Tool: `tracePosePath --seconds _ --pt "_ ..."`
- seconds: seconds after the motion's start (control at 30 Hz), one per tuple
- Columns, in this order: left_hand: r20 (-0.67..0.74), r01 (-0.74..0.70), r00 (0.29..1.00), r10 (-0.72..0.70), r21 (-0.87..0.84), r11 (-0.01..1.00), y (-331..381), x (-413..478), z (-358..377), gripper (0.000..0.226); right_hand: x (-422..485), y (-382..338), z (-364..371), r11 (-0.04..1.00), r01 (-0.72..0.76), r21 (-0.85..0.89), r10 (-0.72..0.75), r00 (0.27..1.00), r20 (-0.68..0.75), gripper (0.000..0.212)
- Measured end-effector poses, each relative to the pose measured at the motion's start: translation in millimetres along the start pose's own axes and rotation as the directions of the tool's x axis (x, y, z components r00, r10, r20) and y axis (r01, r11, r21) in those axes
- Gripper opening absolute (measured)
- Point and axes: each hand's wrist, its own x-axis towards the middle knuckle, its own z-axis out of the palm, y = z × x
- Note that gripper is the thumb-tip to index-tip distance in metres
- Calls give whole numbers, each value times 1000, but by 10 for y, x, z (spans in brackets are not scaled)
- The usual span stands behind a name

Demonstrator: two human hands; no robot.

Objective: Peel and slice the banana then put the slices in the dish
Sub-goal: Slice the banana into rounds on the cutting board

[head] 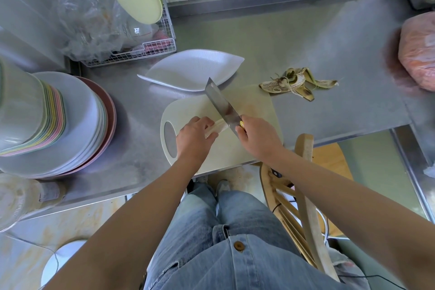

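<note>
Steel counter (306, 37) fills the upper half of the view; person stands at its near edge. Stack of plates (77, 125) at far left, pale ones over a brownish one.

Pale cutting board (235, 148) at the near edge, its handle hole to the left. White leaf-shaped dish (193, 68) sits just beyond the board, its pointed end to the right.

Cleaver (221, 103): the blade runs diagonally from far-left to near-right, edge down on the board, the tip overlapping the dish rim in this view. Right hand (256, 134) has its fingers wrapped round the handle, a bit of yellow showing.

Left hand (195, 136) has its fingers curled over the near part of the banana, holding it down.

Banana peel (296, 82) lies splayed on the counter off the board's far-right corner.

Peeled banana (217, 125) lies on the board between the hands. Its long axis runs near-left to far-right. The free end points right and meets the blade, roughly square to it.
</note>
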Motion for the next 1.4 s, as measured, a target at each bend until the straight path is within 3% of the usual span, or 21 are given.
tracePosePath --seconds 0.4,0.67,1.2,1.4 --pt "5 12 1000 -12 6 1000 1 -4 -4 26 -9 -3 150 998 -24 -54 27 998 63 27" --pt "13 -4 1000 4 6 1000 -4 -3 -16 25 -45 6 -28 1000 -6 5 6 1000 -18 25" --pt "5 4 1000 -4 6 1000 -2 -12 -4 28 -104 48 148 998 -55 -15 56 994 95 28" --pt "17 -27 999 27 28 999 -20 -15 8 32 -93 36 62 998 -59 10 59 998 24 27"
